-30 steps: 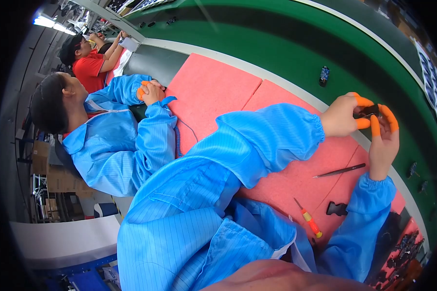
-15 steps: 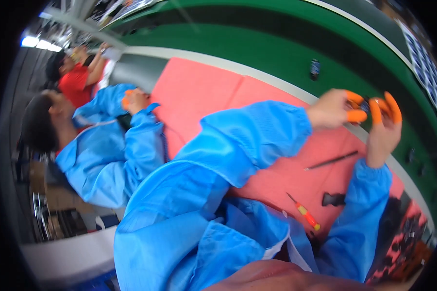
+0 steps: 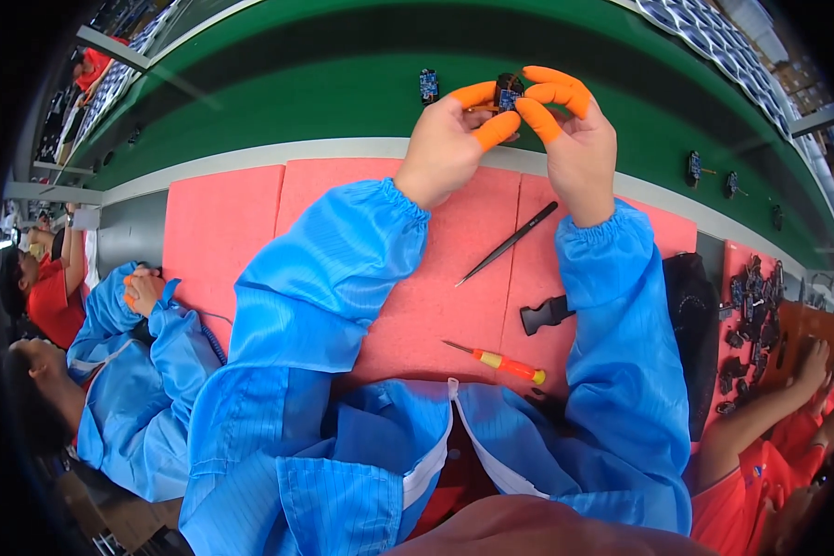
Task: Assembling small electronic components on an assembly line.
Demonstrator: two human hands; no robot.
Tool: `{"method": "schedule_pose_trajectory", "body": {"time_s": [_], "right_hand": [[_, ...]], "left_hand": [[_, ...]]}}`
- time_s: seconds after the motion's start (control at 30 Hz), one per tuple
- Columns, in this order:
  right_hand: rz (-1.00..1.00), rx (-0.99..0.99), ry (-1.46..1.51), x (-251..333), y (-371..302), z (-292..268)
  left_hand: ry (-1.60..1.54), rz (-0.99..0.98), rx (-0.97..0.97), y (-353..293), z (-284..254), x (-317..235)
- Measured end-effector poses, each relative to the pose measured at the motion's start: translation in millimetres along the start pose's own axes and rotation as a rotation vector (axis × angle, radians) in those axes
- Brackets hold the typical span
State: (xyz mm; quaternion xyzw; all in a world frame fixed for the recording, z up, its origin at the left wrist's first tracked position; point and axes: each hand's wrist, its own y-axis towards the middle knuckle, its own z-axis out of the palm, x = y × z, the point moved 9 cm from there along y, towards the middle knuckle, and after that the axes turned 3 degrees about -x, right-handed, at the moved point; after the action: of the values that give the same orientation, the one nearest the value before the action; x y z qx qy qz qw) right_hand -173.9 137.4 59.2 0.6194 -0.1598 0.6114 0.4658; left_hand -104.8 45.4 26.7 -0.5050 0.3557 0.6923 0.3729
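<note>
Head view, catalogued: one honeycomb-patterned tray (image 3: 704, 42), pale and blue, beyond the green belt (image 3: 324, 83) (its cells too small to read for contents); one heap of black parts (image 3: 755, 296) on a pink sheet at the right.

Changes against the earlier frames: the view is swung round, bringing the hands to upper centre; the loose blue circuit board (image 3: 428, 85) now shows just left of them; a co-worker's bare forearm (image 3: 764, 417) appears at right.

Hands: left hand (image 3: 443, 153) and right hand (image 3: 584, 153), orange-capped fingers curled, both pinching one small black module (image 3: 508, 97) — blue board showing — above the belt.

On the pink mat (image 3: 417, 343): black tweezers (image 3: 508, 243), lying aslant; a black buckle (image 3: 545, 316), beside the right sleeve; a red-and-yellow screwdriver (image 3: 502, 363), nearer the body.
</note>
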Motion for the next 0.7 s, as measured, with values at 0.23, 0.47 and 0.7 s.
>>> {"method": "schedule_pose_trajectory", "body": {"time_s": [0.23,0.47,0.7], "right_hand": [[0.016,-0.006,-0.076,0,-2,3],[0.083,-0.028,0.055,-6,-3,6],[0.155,0.024,0.215,-8,0,9]], "left_hand": [[0.040,0.099,-0.013,0,-3,-7],[0.032,0.127,-0.001,2,-3,-8],[0.135,0.249,0.048,1,-3,-16]]}}
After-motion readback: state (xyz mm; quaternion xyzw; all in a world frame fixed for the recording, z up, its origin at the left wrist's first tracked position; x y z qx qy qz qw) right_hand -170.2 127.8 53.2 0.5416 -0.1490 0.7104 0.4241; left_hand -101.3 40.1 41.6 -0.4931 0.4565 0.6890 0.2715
